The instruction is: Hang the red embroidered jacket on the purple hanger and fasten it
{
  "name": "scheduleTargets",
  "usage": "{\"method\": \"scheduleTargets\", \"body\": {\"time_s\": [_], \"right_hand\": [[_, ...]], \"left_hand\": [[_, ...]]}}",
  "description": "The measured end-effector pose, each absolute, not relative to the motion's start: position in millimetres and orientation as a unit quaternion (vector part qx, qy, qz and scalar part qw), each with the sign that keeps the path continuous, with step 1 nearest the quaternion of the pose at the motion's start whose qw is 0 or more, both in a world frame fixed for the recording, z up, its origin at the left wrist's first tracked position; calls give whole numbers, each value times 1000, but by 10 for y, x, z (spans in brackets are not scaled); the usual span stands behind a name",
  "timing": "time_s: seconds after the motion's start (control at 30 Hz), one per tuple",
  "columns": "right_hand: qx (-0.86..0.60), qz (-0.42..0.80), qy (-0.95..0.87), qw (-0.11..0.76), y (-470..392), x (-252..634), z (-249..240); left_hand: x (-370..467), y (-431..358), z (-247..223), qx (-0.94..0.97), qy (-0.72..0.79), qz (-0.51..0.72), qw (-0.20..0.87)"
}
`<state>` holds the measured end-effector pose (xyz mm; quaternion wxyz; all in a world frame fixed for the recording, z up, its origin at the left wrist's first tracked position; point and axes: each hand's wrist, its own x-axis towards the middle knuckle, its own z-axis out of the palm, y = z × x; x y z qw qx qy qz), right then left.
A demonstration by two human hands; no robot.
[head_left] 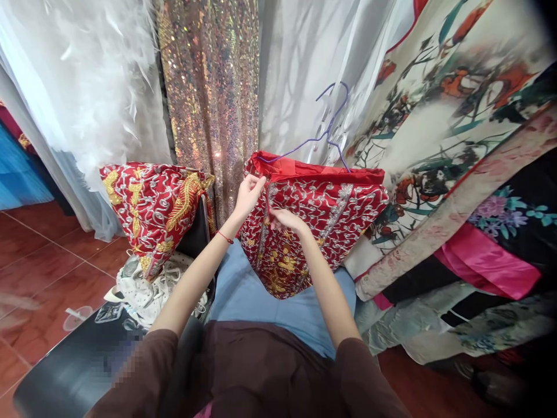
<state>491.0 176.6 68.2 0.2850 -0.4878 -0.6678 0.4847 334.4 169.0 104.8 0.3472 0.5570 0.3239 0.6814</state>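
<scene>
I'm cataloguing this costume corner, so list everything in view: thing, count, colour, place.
embroidered garment: one, red with silver and gold, on the hanger, centre
wire hanger: one, purple, hook above the garment
second embroidered piece: one, red and gold, draped over the chair, left
chair: one, black, left of centre
sequin fabric: one, gold, hanging at the back
feathered fabric: one, white, upper left
floral robes: several, cream, black and pink, right
white shoes: apparently a pair, under the draped piece
floor tiles: reddish brown, left
left hand: one, pinching the garment's upper edge
right hand: one, resting on the garment's front
</scene>
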Motion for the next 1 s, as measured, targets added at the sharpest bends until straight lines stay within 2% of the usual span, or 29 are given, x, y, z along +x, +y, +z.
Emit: {"method": "scheduleTargets", "body": {"time_s": [0.07, 0.17, 0.27, 0.33, 0.43, 0.5, 0.6, 0.7, 0.83, 1.0], "right_hand": [[-496, 455, -672, 309, 1805, 4935, 720], [-476, 405, -676, 390, 1862, 4859, 894], [-390, 382, -668, 507, 1943, 4703, 1111], [-332, 407, -647, 553, 2014, 4617, 1240], [-326, 452, -631, 540, 2118, 4596, 1415], [-347, 439, -634, 534, 2176, 4660, 1539], [-377, 401, -620, 559, 2233, 4833, 1713], [-414, 334, -609, 589, 2232, 5045, 1785], [-453, 224, -628, 592, 2130, 5263, 1685], [-470, 110, -637, 601, 2043, 5307, 1566]], "left_hand": [[3344, 1707, 1036, 558, 323, 675, 358], [3349, 1786, 1024, 563, 330, 671, 351], [3337, 1927, 1099, 577, 330, 662, 346], [3318, 2034, 1208, 592, 316, 653, 352], [3275, 2184, 1405, 607, 307, 620, 390], [3241, 2276, 1517, 619, 311, 588, 418], [3185, 2410, 1605, 679, 293, 553, 384], [3102, 2521, 1562, 713, 289, 566, 297], [2940, 2551, 1366, 658, 364, 618, 229], [2817, 2472, 1257, 593, 345, 657, 312]]}}
